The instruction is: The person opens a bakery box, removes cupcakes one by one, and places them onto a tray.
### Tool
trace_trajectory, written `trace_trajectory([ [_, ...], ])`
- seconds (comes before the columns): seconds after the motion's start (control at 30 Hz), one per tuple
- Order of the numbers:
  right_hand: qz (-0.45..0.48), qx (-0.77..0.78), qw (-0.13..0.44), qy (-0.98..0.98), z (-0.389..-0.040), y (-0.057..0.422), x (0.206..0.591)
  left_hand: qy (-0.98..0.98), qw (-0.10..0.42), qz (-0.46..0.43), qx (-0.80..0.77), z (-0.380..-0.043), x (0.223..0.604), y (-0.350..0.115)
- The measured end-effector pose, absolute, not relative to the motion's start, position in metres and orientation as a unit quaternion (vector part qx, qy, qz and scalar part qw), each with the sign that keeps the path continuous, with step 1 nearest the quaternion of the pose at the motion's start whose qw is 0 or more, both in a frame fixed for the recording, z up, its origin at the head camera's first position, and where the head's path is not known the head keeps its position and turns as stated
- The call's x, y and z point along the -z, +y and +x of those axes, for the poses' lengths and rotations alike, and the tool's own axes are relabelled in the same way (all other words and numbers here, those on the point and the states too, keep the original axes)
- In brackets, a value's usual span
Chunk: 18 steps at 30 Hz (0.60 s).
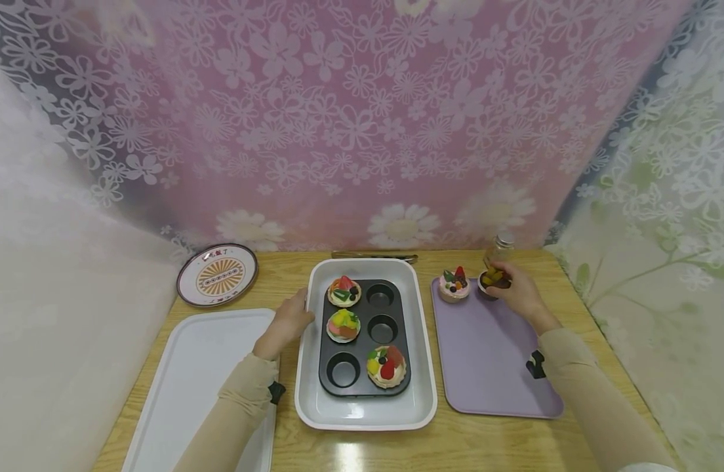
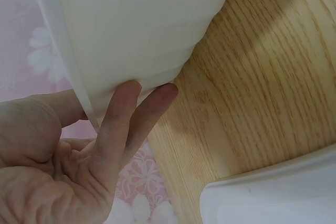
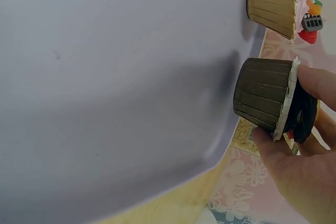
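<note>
My right hand (image 1: 521,295) holds a dark chocolate cupcake (image 3: 264,95) by its top edge, thumb and fingers on opposite sides, over the far right corner of the purple tray (image 1: 486,360). A cupcake with pink cream and fruit (image 1: 454,288) stands to its left on that tray. With my left hand (image 1: 288,321) I grip the left wall of a deep white tray (image 2: 126,30), fingers against its outside. Inside it lies a black muffin tin (image 1: 362,308). Fruit tarts sit in its back left (image 1: 344,293), middle left (image 1: 343,326) and front right cups.
A flat white tray (image 1: 214,367) lies at the left, partly under my left forearm. Behind it a round patterned plate (image 1: 218,275) leans at the back left. A small glass jar with a metal lid (image 1: 503,241) stands behind my right hand. Long thin utensils (image 1: 374,256) lie along the back edge.
</note>
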State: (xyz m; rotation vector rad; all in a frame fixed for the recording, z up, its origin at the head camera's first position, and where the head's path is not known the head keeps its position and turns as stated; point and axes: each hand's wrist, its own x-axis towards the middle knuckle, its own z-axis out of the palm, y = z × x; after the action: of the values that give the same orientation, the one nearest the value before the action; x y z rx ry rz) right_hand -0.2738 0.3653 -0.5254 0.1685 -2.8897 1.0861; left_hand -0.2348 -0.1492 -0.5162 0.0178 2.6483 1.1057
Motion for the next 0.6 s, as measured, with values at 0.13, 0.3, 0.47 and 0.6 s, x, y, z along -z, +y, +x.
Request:
trace_trajectory([
  [0.13, 0.051, -0.351, 0.025, -0.935, -0.274, 0.3666, 0.5281, 0.913, 0.137, 0.004, -0.385, -0.2358, 0.5177, -0.1492],
  [0.3, 0.053, -0.352, 0.024, -0.934, -0.2745, 0.3673, 0.5301, 0.915, 0.131, 0.009, -0.381, -0.2368, 0.5182, -0.1495],
  [0.47, 0.053, -0.346, 0.02, -0.936, -0.2739, 0.3678, 0.5318, 0.92, 0.125, 0.012, -0.37, -0.2344, 0.5153, -0.1487],
  [0.6, 0.052, -0.347, 0.019, -0.936, -0.2745, 0.3697, 0.5357, 0.922, 0.12, 0.014, -0.367, -0.2326, 0.5122, -0.1476],
])
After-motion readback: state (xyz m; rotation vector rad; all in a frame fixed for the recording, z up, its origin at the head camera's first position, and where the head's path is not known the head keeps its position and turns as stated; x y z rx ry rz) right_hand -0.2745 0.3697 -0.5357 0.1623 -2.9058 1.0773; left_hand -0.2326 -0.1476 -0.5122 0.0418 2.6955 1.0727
